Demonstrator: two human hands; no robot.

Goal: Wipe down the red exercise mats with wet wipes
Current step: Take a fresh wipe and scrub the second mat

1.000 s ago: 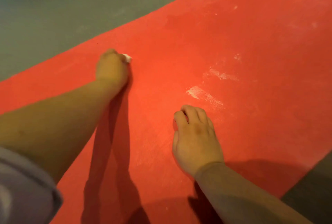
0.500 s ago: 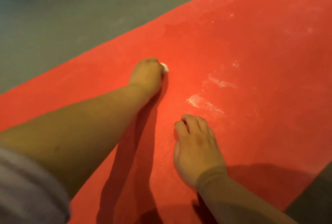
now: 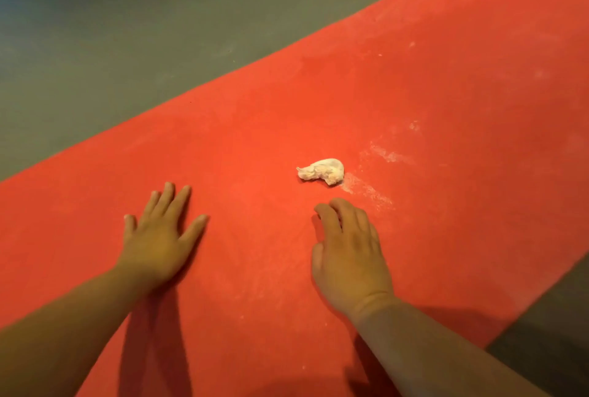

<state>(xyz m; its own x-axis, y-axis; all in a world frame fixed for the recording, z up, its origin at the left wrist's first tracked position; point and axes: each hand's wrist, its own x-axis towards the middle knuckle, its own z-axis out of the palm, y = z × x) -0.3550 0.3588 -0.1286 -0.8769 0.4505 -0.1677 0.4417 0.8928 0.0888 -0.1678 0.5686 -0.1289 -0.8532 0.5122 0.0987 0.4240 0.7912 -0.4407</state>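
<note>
Wet wipe (image 3: 322,171), crumpled, lies free on the red mat (image 3: 446,93), long axis 9-to-3, at 12 o'clock of the right hand (image 3: 350,256), whose loosely curled fingers hold nothing. Left hand (image 3: 159,237) lies flat, fingers spread. White smears (image 3: 366,187) touch the wipe at 4 o'clock. The mat runs 8-to-2 across grey floor (image 3: 127,30).

One wide-angle view is given, taken from the head and aimed forward and down at close range. The mat (image 3: 446,93) is framed diagonally around the left grip (image 3: 159,237) and right grip (image 3: 350,256); floor (image 3: 127,30) is seen beyond the left grip.
</note>
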